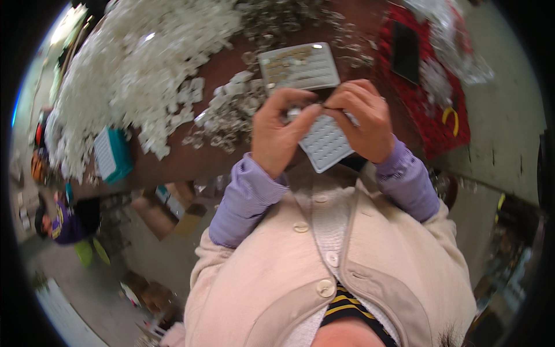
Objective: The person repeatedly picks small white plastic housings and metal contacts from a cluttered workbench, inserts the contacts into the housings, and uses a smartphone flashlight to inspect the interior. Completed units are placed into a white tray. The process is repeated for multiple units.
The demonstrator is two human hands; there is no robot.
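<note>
Here's the head view, and what a crowded worktop [173, 165]! A great heap of whitish plastic pieces [144, 58] fills the left side, with a smaller cluster of clear pieces [228, 113] spilling close to the left hand [280, 133]. Further left sits a teal container [119, 156] with a pale, ridged face. Over to the right, a red cloth [430, 124] carries a dark flat slab [406, 52] and a yellow curved piece [451, 121], crumpled clear plastic [457, 43] beside them. Just beyond the fingers, a tray [324, 66] shows tan bits over part of its rows.

Now the middle: the left hand and the right hand [365, 118] come together, thumbs and fingers pinched narrow, fingertips almost meeting; whatever is between them is too small to tell. Right below lies the pale grey-white gridded tray [325, 144], set aslant near the person's front, small raised marks in neat rows, its upper part hidden by those hands.
</note>
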